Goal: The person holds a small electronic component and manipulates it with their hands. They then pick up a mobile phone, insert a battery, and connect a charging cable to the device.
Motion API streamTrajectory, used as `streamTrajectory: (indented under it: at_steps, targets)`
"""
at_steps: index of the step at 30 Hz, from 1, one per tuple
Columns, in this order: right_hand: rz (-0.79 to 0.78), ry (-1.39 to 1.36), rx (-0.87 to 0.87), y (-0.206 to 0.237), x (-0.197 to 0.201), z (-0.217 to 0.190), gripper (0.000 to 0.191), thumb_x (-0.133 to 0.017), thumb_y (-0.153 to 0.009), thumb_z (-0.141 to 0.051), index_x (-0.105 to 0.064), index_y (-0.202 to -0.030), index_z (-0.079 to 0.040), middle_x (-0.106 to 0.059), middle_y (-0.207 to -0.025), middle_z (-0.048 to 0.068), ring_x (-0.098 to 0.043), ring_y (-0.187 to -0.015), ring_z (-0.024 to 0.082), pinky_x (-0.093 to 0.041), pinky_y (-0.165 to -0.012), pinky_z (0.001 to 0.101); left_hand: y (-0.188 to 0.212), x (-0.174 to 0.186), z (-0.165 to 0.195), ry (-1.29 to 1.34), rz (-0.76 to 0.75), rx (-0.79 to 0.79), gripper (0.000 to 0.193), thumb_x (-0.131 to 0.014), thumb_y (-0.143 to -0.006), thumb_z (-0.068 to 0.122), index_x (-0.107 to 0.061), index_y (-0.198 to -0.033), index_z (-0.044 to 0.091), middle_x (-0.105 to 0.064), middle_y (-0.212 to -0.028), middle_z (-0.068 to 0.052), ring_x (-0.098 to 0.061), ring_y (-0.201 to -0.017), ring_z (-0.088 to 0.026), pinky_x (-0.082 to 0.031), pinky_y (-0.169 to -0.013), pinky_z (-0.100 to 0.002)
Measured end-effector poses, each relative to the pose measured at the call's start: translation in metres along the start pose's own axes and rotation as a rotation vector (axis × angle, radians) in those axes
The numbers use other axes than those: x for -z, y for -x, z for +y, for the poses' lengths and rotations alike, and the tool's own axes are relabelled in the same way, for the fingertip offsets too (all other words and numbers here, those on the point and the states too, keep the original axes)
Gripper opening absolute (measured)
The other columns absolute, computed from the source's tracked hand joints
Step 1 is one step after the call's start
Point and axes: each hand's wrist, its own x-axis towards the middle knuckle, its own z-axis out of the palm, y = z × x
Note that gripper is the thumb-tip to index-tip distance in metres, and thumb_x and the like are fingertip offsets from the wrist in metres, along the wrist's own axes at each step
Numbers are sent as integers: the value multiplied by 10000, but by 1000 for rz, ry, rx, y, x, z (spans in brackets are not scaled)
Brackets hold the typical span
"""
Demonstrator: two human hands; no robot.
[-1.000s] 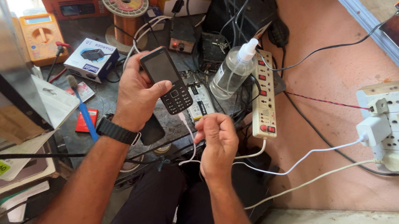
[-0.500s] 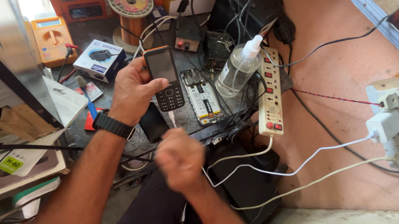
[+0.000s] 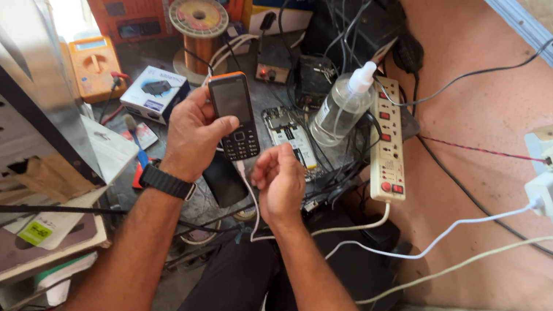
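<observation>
Phones count one: your left hand (image 3: 195,131) grips the keypad phone (image 3: 235,116), your right hand (image 3: 280,182) pinches one white cable (image 3: 251,199). Beside them stand one clear bottle (image 3: 340,106) and one power strip (image 3: 390,140).

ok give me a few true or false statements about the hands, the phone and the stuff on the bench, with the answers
1. The left hand holds a keypad phone with an orange edge. True.
2. The phone's screen is lit up. False: the screen is dark.
3. The right hand holds a white cable just below the phone. True.
4. The clear spray bottle lies on its side. False: it stands upright beside the power strip.
5. A black watch is on the left wrist. True.
6. The orange multimeter is in the right hand. False: it sits on the bench, left of both hands.
</observation>
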Motion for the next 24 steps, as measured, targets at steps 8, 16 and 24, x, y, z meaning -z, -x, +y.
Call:
streamTrajectory:
  at_steps: [8,16,24]
  targets:
    - [-5,-6,-30,-4,4,-6,519,-377,-1103,-401,-556,-773,-42,-549,-616,74,-465,-521,145,-394,-511,276,-6,-1,-4,5,-5,4,471,-659,-863,-112,-578,-1323,-56,-759,-1105,-105,-720,-968,-132,-579,-862,-263]
    - [16,-55,-44,-7,3,-7,459,-451,-1091,-344,-536,-756,-42,-514,-595,58,-430,-494,128,-405,-492,288,-6,-3,-9,122,-36,42,521,-584,-855,-113,-542,-1370,-53,-730,-1173,-122,-705,-1034,-138,-553,-918,-253]
    - [68,219,-49,-9,-26,-22,208,-665,-915,-129,-584,-1093,-57,-636,-871,-28,-559,-609,56,-432,-451,217,-8,6,-7,107,0,92,428,-631,-838,-103,-615,-1265,-65,-753,-1072,-113,-718,-920,-135,-580,-830,-259]
